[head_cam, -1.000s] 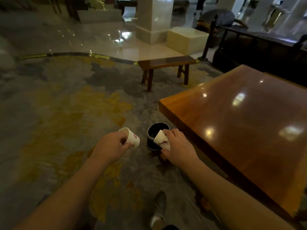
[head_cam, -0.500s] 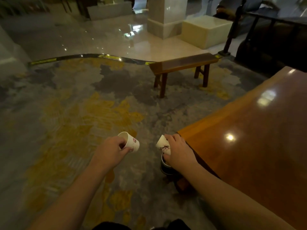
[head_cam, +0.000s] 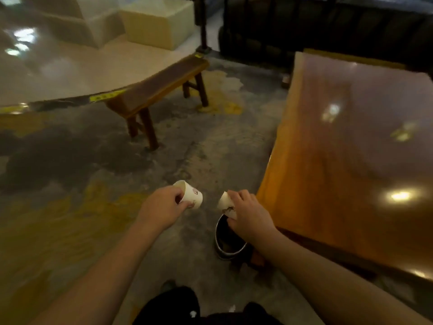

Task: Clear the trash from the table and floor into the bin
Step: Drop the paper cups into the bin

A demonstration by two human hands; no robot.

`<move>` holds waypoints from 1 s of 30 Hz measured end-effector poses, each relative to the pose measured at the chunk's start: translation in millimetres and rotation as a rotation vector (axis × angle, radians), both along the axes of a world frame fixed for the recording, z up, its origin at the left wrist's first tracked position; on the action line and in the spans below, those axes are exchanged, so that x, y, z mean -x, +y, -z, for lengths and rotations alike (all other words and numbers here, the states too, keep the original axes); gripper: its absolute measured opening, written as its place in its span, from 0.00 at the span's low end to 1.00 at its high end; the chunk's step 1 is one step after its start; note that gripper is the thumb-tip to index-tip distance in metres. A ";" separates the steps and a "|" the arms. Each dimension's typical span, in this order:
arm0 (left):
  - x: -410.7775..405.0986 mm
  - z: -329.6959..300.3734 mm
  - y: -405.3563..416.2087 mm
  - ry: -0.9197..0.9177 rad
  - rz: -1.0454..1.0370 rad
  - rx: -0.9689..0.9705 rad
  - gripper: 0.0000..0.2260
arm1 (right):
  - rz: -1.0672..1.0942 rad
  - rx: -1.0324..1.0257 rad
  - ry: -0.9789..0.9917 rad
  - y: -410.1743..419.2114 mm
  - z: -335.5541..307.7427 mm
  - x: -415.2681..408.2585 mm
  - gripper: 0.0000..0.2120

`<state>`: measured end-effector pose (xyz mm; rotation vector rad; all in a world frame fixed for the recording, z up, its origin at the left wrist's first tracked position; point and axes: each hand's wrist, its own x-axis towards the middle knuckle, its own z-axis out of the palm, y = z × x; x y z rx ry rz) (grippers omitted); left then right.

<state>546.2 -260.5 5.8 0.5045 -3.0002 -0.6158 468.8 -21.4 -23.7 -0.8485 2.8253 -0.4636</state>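
My left hand (head_cam: 161, 208) grips a white paper cup (head_cam: 191, 197) with a red mark, tilted on its side, left of the bin. My right hand (head_cam: 249, 214) holds a second white paper cup (head_cam: 225, 202) with a dark printed pattern, right above the rim of the bin. The bin (head_cam: 228, 242) is a small dark round can with a metal rim, standing on the carpet by the corner of the wooden table (head_cam: 346, 160). My right hand and forearm hide part of its opening.
A low wooden bench (head_cam: 159, 90) stands on the carpet ahead, at the edge of a glossy stone floor. A pale stone block (head_cam: 159, 22) lies beyond it. Dark furniture lines the back behind the table. My dark trousers show at the bottom edge.
The view has swung right and down, and the bin now sits lower, under my right hand. My right hand with its cup has come over the bin's rim. The left hand keeps its cup.
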 end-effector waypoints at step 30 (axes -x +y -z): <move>146.0 405.6 83.4 -0.422 0.304 -0.256 0.06 | 0.645 -0.230 -0.404 25.5 376.0 27.2 0.34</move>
